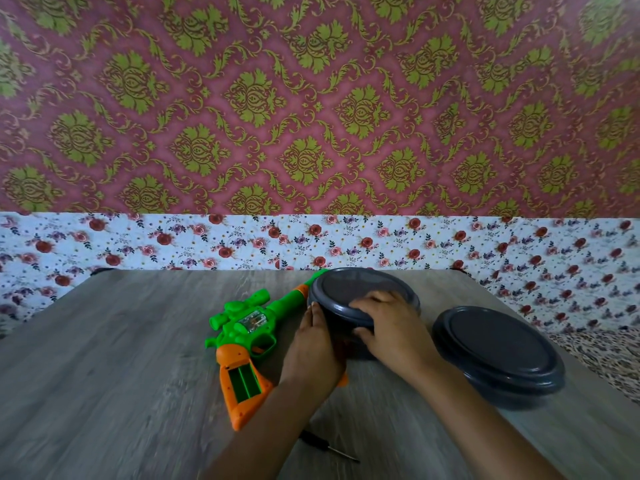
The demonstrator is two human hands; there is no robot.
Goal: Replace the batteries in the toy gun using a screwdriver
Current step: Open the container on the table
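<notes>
Toy gun [242, 337] is lying on the table [104, 375] with the battery bay in the grip open and looking empty. Both hands are on the dark tub [363, 303] right next to it: left hand [313, 344] pressed flat against its side, right hand [388, 327] gripping the lid edge. Looks like the lid's about to come off, so I'd brace the base and peel from one edge, not yank. Can't see what's inside the tub or the second tub [498, 351]. Screwdriver [329, 446] is half hidden under the left forearm.
</notes>
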